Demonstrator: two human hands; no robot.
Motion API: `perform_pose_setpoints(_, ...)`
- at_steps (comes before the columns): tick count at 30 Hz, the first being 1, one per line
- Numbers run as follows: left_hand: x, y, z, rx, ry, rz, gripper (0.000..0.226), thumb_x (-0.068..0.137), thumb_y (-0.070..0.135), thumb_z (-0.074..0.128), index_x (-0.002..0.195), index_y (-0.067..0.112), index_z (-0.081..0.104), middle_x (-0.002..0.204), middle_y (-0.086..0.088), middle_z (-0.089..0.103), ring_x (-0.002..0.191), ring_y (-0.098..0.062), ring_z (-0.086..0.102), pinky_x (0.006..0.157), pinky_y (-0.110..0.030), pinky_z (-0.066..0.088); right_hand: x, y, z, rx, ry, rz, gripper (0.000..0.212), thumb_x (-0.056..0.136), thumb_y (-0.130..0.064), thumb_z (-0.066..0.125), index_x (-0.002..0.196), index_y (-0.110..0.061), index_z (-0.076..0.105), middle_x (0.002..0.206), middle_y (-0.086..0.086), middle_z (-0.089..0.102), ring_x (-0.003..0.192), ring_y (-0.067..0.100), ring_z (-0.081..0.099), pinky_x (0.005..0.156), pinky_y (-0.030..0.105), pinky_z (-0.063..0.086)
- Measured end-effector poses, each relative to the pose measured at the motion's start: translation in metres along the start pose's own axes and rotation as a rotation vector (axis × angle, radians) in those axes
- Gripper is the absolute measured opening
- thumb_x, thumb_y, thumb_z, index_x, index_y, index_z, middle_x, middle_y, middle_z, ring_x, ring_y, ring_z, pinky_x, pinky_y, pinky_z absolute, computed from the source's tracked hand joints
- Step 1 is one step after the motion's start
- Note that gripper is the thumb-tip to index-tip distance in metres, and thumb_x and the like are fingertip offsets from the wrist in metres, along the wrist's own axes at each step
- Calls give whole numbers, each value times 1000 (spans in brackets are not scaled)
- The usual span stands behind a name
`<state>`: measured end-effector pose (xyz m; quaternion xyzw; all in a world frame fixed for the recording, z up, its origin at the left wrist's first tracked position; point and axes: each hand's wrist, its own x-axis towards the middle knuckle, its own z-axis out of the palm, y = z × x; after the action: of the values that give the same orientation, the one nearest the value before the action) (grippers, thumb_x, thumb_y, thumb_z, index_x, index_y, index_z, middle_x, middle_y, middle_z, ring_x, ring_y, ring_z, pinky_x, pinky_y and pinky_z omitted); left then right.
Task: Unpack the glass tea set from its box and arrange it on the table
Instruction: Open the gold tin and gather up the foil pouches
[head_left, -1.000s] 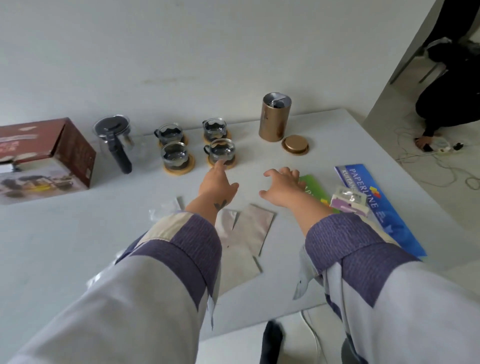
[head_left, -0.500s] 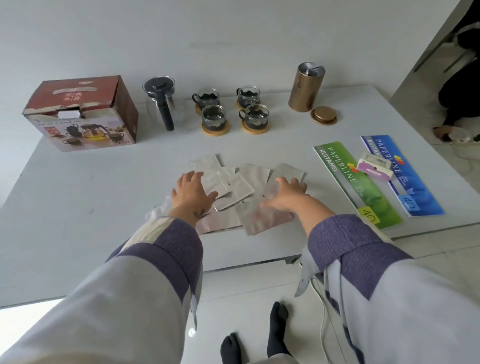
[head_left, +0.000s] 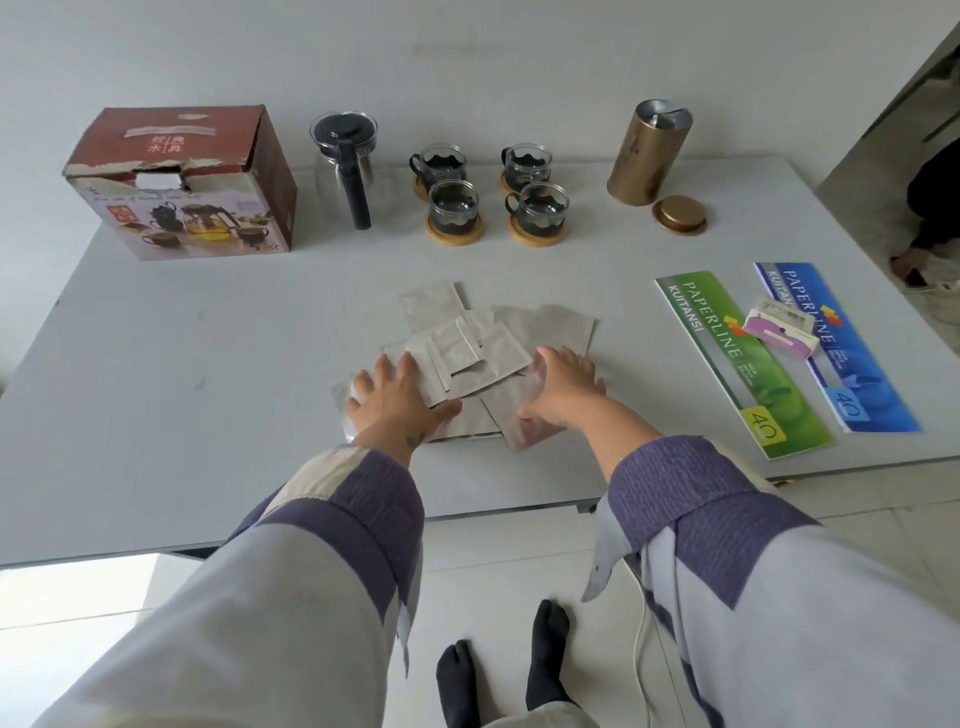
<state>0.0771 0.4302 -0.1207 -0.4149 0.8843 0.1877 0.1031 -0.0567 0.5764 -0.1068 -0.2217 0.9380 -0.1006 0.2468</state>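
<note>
The red tea set box (head_left: 182, 187) stands at the back left of the white table (head_left: 156, 415). Beside it is the glass teapot (head_left: 345, 156) with a black lid and handle. Several glass cups (head_left: 452, 208) on round wooden coasters stand to its right. In the middle lies a heap of silver foil packets (head_left: 467, 348). My left hand (head_left: 395, 397) lies flat on the heap's left side, fingers spread. My right hand (head_left: 563, 387) presses on its right side, fingers apart. Neither hand grips anything.
A gold canister (head_left: 649, 150) stands open at the back right, its lid (head_left: 678, 214) lying beside it. A green booklet (head_left: 737, 358) and a blue booklet (head_left: 836, 348) lie on the right, with a small packet (head_left: 779, 332) across them. A person crouches at the far right (head_left: 930, 208).
My view has tilted down and pulled back. Both hands came back from near the cups and settled on the foil packets, nudging them closer together.
</note>
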Motion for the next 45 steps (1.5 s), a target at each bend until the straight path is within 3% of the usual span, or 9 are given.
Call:
perform_pose_setpoints(6,-2,23,-9,-56,5,68,89,79,77,38,148,25,18,154,0,23,138,-31,22,106,-46,27,6,-11,-1,287,54,-69,72,75,-15,65,139,-28,37,136,1,46,129,25,38,105,38,39)
perform_pose_setpoints(10,11,18,-17,-73,80,29,65,94,55,36,149,24,19,156,-1,20,139,-30,18,108,-47,25,14,-10,-13,288,128,103,64,82,-34,60,140,-25,33,138,5,38,131,29,31,102,42,35)
perform_pose_setpoints(15,16,2,-17,-2,-21,-128,83,82,64,52,145,19,23,151,-5,20,132,-33,24,98,-48,34,13,-21,-11,123,48,300,95,74,-68,60,141,-10,26,140,10,27,128,33,30,98,41,38)
perform_pose_setpoints(21,14,13,-19,-102,-23,-149,93,72,57,72,141,13,28,140,-7,26,126,-31,27,92,-40,41,18,-57,-3,231,35,312,116,67,-56,75,147,-7,8,141,16,29,130,31,35,99,36,39)
perform_pose_setpoints(25,15,14,-22,-244,-47,-213,93,66,46,82,136,11,31,133,-11,30,121,-35,39,93,-39,42,27,-69,5,351,58,370,101,62,-43,84,134,-4,26,134,17,44,121,29,49,95,34,46)
perform_pose_setpoints(31,20,13,-21,-466,-72,-221,86,62,29,88,125,6,34,125,-11,51,116,-32,52,88,-38,46,25,-66,1,483,-40,274,41,69,-28,82,93,-9,54,108,5,66,92,21,65,72,26,48)
perform_pose_setpoints(36,16,11,-21,-531,-43,-219,82,63,24,87,123,10,32,116,-8,56,108,-30,56,73,-34,42,16,-68,1,334,-13,172,55,70,-28,81,116,-14,56,113,4,65,102,24,64,75,27,48)
perform_pose_setpoints(42,14,8,-17,-570,-10,-186,87,62,25,88,126,12,32,117,-5,57,107,-28,56,73,-34,42,17,-58,4,489,-67,98,46,70,-24,81,108,-14,58,101,3,65,85,22,60,72,27,45)
perform_pose_setpoints(45,15,7,-17,-583,-4,-157,92,61,24,88,131,10,31,128,-7,51,117,-28,52,86,-36,44,18,-54,5,557,-104,106,51,74,-23,79,115,-9,53,107,4,61,91,23,58,77,30,46)
